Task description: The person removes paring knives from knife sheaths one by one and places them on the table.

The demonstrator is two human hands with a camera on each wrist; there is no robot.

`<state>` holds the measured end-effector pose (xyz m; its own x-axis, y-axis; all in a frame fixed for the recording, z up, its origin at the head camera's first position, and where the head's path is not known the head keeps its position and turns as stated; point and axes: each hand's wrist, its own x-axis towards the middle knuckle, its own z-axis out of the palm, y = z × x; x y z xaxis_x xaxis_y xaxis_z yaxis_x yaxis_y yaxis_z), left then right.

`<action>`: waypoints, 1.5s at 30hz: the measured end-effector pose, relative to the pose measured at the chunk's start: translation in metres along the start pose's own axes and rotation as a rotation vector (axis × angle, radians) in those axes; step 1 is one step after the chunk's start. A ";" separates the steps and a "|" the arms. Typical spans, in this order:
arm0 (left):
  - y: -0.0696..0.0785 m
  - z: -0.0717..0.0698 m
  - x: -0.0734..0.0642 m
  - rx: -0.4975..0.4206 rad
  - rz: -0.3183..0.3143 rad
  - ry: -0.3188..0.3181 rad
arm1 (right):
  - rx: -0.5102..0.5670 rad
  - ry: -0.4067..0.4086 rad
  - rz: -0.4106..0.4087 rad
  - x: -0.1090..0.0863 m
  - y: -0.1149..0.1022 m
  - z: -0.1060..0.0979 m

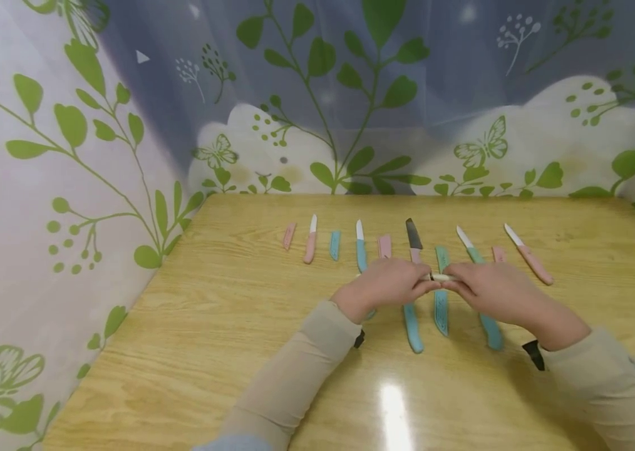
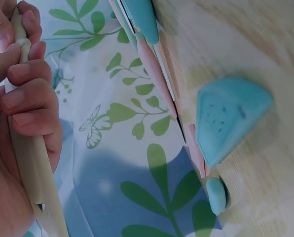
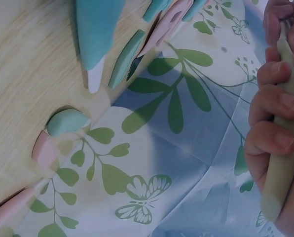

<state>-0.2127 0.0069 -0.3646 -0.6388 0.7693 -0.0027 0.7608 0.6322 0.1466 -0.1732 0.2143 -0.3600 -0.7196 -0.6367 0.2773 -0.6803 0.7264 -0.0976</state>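
Note:
Both hands meet above the table in the head view. My left hand (image 1: 387, 282) curls its fingers round a long cream sheath (image 2: 31, 165), which has a slot near its far end. My right hand (image 1: 498, 291) grips the cream handle of a knife (image 3: 284, 165). Sheath and handle are in line, with the join pinched between the fingertips of both hands; no bare blade shows there. Under the hands lie a blue sheath (image 1: 441, 313) and blue-handled knives, one handle (image 1: 413, 329) left of it and another (image 1: 491, 332) right.
Along the back lie pink-handled knives (image 1: 310, 244) (image 1: 531, 260), a blue-handled knife (image 1: 360, 247), a dark-bladed knife (image 1: 413, 235) and a green-handled knife (image 1: 466, 238). Between them are pink (image 1: 289, 237), blue (image 1: 335, 244) and green (image 1: 442, 258) sheaths. A patterned curtain (image 1: 306, 144) hangs behind the table.

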 end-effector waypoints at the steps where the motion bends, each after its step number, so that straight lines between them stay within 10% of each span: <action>1: 0.000 0.000 0.000 -0.006 0.001 -0.005 | -0.002 -0.005 0.003 0.000 0.000 0.000; 45: -0.001 0.004 0.000 -0.196 0.025 -0.124 | -0.007 0.018 -0.056 -0.002 0.003 0.002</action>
<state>-0.2127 0.0068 -0.3682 -0.5915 0.7979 -0.1165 0.7318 0.5918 0.3379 -0.1738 0.2170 -0.3624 -0.6781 -0.6713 0.2993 -0.7181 0.6919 -0.0750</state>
